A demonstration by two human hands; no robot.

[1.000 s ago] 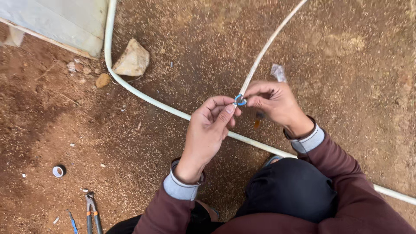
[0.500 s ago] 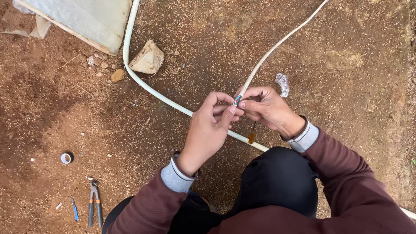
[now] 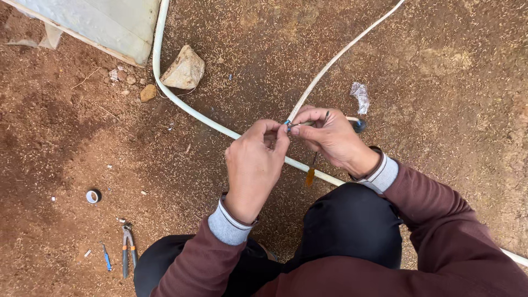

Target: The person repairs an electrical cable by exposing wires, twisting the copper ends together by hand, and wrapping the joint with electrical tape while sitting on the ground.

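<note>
My left hand (image 3: 254,165) and my right hand (image 3: 330,137) meet above the dirt. Both pinch the bared end of a thin white cable (image 3: 341,55) that runs off to the upper right. The fingertips of the two hands touch at the small blue and dark wire ends (image 3: 288,124). A thicker white cable (image 3: 187,107) lies on the ground under my hands, curving from the top left towards the lower right. A short orange-tipped piece (image 3: 311,176) hangs just below my right hand.
A rock (image 3: 184,69) and small stones (image 3: 147,92) lie beside the thick cable. A pale sheet-covered block (image 3: 104,25) fills the top left. A tape roll (image 3: 93,196), pliers (image 3: 128,250) and a small blue tool (image 3: 106,257) rest at lower left. Crumpled clear plastic (image 3: 361,96) lies near my right hand.
The view has shifted, so everything sits further right and lower in frame. My hands have stayed together on the cable end, fingers working at the wires.
</note>
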